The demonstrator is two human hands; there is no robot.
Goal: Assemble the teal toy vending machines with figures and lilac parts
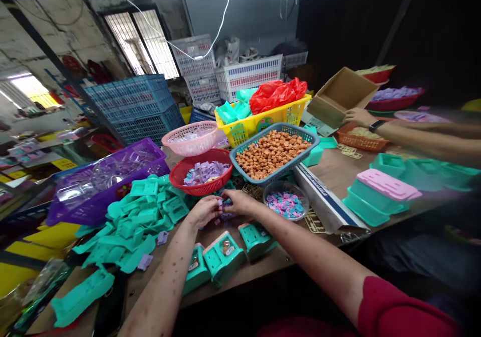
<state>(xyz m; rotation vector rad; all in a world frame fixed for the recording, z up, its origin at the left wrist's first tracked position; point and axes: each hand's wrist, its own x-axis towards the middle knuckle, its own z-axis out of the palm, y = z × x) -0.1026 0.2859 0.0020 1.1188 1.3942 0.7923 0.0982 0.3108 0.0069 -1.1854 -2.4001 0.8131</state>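
My left hand and my right hand meet over the table, just below the red basket of purple plastic pieces. The fingers of both are pinched on a small purple plastic piece, mostly covered by the fingertips. Beneath them lie more loose purple bits, their shapes hard to make out. Nearer to me stand teal plastic housings, several in a row, with small brown pieces behind the windows of some. A clear round tub of pink and blue bits sits right of my right hand.
A heap of teal parts spreads at left beside a purple basket. A blue-grey basket of brown pieces stands behind my hands. At right, a co-worker's hand touches a cardboard box. A long white box lies nearer.
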